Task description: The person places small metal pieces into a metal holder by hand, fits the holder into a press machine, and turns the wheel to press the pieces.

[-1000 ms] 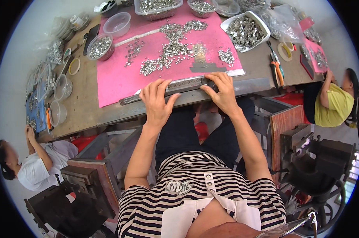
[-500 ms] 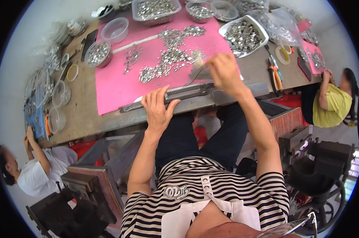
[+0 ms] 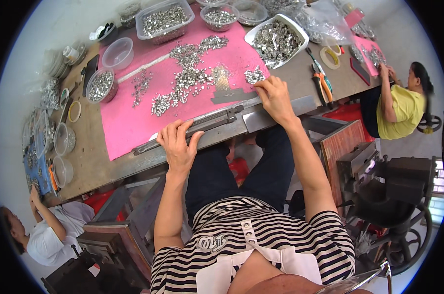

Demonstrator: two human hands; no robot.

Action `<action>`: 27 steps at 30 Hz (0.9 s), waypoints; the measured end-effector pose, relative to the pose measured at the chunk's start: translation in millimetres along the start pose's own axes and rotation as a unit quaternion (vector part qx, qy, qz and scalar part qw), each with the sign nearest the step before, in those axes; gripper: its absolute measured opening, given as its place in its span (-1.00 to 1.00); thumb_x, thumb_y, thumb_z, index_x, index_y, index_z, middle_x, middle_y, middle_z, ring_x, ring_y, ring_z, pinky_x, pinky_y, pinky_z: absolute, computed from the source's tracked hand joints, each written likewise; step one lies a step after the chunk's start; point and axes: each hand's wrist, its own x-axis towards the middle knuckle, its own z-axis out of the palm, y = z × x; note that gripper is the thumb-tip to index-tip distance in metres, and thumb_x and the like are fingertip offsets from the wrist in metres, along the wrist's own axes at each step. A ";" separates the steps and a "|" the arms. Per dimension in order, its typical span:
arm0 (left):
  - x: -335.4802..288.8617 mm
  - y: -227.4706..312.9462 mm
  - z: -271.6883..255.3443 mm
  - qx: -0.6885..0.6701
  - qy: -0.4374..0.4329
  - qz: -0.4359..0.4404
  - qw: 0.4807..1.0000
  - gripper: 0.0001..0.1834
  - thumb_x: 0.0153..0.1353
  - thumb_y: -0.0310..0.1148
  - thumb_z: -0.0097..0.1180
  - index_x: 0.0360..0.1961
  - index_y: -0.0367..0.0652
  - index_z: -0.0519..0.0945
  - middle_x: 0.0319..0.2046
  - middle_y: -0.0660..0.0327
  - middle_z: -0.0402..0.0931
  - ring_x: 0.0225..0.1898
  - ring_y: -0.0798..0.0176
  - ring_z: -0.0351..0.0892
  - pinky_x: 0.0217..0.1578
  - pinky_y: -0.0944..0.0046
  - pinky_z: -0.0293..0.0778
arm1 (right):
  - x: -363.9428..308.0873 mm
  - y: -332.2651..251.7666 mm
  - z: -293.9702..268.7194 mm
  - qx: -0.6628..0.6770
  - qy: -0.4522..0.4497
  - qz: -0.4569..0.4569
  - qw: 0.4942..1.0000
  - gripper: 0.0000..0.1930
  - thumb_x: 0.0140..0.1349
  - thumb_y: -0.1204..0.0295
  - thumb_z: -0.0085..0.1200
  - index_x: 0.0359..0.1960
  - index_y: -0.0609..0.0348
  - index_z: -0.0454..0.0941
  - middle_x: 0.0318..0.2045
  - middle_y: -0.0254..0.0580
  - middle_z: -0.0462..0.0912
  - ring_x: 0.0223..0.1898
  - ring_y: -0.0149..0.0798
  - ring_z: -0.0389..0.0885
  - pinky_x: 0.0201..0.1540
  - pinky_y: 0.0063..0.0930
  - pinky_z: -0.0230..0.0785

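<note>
A long grey metal bar (image 3: 209, 122) lies along the front edge of the pink mat (image 3: 129, 122). My left hand (image 3: 179, 145) grips the bar near its middle, fingers curled over it. My right hand (image 3: 276, 98) rests at the mat's right front corner. Its fingertips touch a small pile of silver metal pieces (image 3: 254, 76), and whether they pinch a piece is hidden. More silver pieces (image 3: 187, 78) are strewn across the middle of the mat. A dark flat strip (image 3: 232, 94) lies just left of my right hand.
A white tray (image 3: 300, 30), clear tubs (image 3: 144, 13) and bowls (image 3: 90, 97) of metal pieces ring the mat. Orange-handled pliers (image 3: 322, 81) and a tape roll (image 3: 332, 56) lie to the right. One seated person in yellow (image 3: 403, 110), another in white (image 3: 50, 235). A dark press machine (image 3: 393, 181) stands lower right.
My right hand left the metal bar and reached forward to the small pile of pieces on the mat. My left hand stayed on the bar.
</note>
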 end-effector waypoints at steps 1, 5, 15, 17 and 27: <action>0.1 0.1 -0.1 0.000 0.000 0.000 1.000 -0.52 0.07 -0.14 0.46 0.01 -0.06 0.65 -0.07 0.20 0.50 0.03 0.10 0.45 0.16 0.02 0.12 | 1.7 -0.6 2.9 -0.002 0.000 0.000 1.000 -0.90 0.21 0.51 0.24 -0.24 0.06 0.70 -0.35 -0.25 0.56 -0.19 -0.13 0.54 -0.10 -0.24 0.25; 2.1 4.5 -2.0 -0.005 -0.004 -0.004 1.000 -0.52 0.07 -0.16 0.47 0.01 -0.06 0.65 -0.08 0.21 0.51 0.02 0.10 0.45 0.16 0.02 0.12 | 4.5 -0.2 11.9 -0.021 0.001 -0.022 1.000 -0.92 0.20 0.50 0.25 -0.27 0.06 0.70 -0.35 -0.27 0.57 -0.20 -0.15 0.53 -0.10 -0.24 0.24; 93.0 52.4 51.2 -0.116 -0.044 0.097 0.988 -0.89 0.20 -0.33 0.31 -0.25 0.02 0.68 -0.26 0.34 0.57 -0.06 0.20 0.50 0.21 -0.06 0.10 | 4.8 5.8 8.5 -0.019 -0.023 -0.005 1.000 -0.91 0.15 0.52 0.25 -0.31 0.13 0.62 -0.40 -0.24 0.59 -0.24 -0.15 0.56 -0.08 -0.25 0.26; 109.0 54.3 77.0 -0.121 -0.054 0.103 0.986 -0.91 0.19 -0.34 0.30 -0.26 0.02 0.68 -0.28 0.34 0.56 -0.07 0.19 0.50 0.21 -0.09 0.10 | -1.4 5.0 1.5 0.044 -0.006 0.035 0.998 -0.89 0.17 0.52 0.24 -0.27 0.17 0.61 -0.39 -0.20 0.64 -0.29 -0.11 0.60 -0.09 -0.25 0.31; 133.9 59.5 129.5 -0.029 -0.091 0.142 0.985 -0.93 0.20 -0.31 0.28 -0.31 -0.01 0.68 -0.31 0.25 0.55 -0.10 0.12 0.50 0.16 -0.18 0.11 | -27.7 -5.8 -10.4 0.143 0.055 0.114 0.981 -0.91 0.23 0.58 0.21 -0.27 0.23 0.56 -0.35 -0.13 0.64 -0.32 -0.05 0.61 -0.15 -0.25 0.40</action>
